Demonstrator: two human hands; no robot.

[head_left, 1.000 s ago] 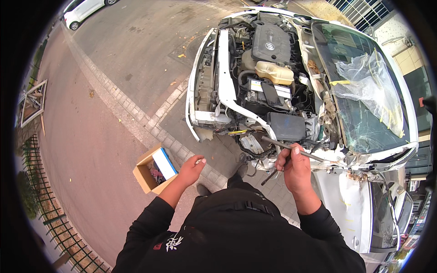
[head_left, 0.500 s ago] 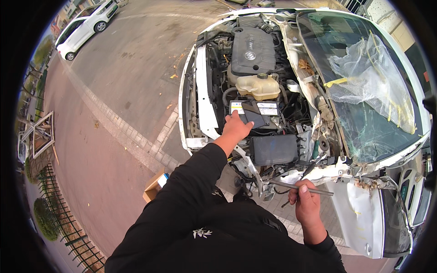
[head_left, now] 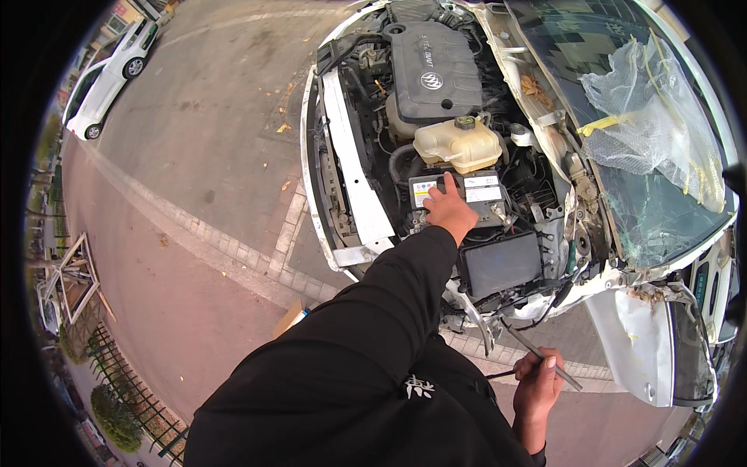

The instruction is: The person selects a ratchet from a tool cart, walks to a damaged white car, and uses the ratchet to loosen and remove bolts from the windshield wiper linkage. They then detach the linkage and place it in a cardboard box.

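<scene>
My left hand reaches over the car battery, which has white labels on top. Its fingers are apart, one stretched forward across the battery. A dark flat phone-like thing shows a little at the fingertips; the hand hides most of it, and its contact is unclear. Low on the right, my right hand is closed around a slim grey metal rod, slanting in front of the car's edge. A thin dark piece sticks out beside that hand; its kind is unclear.
Around the battery are a yellowed coolant tank, a grey engine cover and a black fuse box. Bubble wrap lies on the cracked windshield. A damaged white door hangs at the right; a cardboard box stands below.
My left hand has moved right and farther over the battery, covering most of the dark phone-like thing. The right hand with the rod is lower in view. The view has shifted.
</scene>
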